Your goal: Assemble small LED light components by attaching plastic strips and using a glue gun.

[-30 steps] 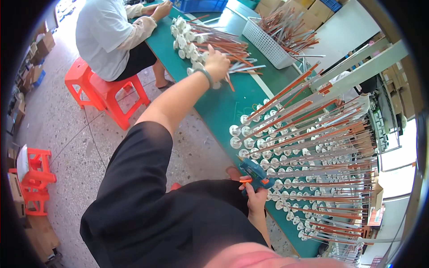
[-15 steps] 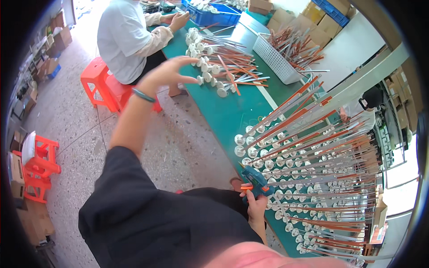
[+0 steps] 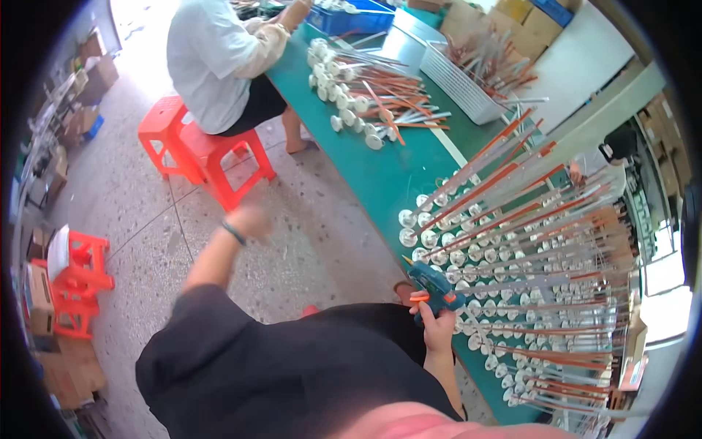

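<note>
My right hand (image 3: 439,327) grips a blue glue gun (image 3: 431,284) with an orange trigger at the near edge of the green table (image 3: 398,175). Its nozzle points at rows of white round bases with long orange and silver rods (image 3: 526,249) that fill the table's right part. My left hand (image 3: 248,219) is blurred and hangs over the floor, left of the table, with a dark band at the wrist. Its fingers look curled, and I cannot tell if anything is in it. A loose pile of the same rod parts (image 3: 365,95) lies farther along the table.
A person in a white shirt (image 3: 212,58) sits on a red stool (image 3: 205,150) at the table's far end. Beyond the pile stand a white basket of rods (image 3: 464,84) and a blue crate (image 3: 351,18). More red stools (image 3: 77,282) and cardboard boxes line the left.
My left arm has drawn back from the far pile of rod parts to a spot over the floor near my body. The right hand has kept still on the glue gun.
</note>
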Motion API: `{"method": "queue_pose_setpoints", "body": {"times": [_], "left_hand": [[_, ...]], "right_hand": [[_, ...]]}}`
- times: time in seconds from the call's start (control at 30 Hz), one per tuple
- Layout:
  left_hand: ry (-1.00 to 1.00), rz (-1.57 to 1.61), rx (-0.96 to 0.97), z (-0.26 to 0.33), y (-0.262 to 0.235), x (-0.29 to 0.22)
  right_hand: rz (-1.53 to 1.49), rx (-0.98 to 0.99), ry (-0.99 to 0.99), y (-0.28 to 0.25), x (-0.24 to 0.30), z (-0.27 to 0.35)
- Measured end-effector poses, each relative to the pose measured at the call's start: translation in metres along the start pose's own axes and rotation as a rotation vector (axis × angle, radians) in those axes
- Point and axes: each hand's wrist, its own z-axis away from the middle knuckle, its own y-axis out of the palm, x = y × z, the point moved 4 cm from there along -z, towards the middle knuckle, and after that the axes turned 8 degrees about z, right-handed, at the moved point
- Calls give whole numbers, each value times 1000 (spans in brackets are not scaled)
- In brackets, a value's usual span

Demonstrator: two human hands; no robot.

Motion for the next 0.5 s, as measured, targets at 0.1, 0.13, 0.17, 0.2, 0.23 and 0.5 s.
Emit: {"method": "queue_pose_setpoints", "body": {"times": [0.1,0.13,0.17,0.2,0.23,0.5], "left_hand": [[89,631,-550,-18,-18,-106],[89,475,-498,-21,-30,-135],[88,309,-465,-28,-49,-151],[157,304,-464,-46,-40,-153],[224,297,-465,-63,-30,-154],[99,428,5,-68,103,-199]], "right_hand": [[59,53,-29,-12,3,10],[67,53,-8,-15,4,22],[33,21,-25,-14,3,17],[-5,-2,-44,-11,4,11],[-17,6,-45,-9,4,10],[-42,-16,-27,-7,2,7]]}}
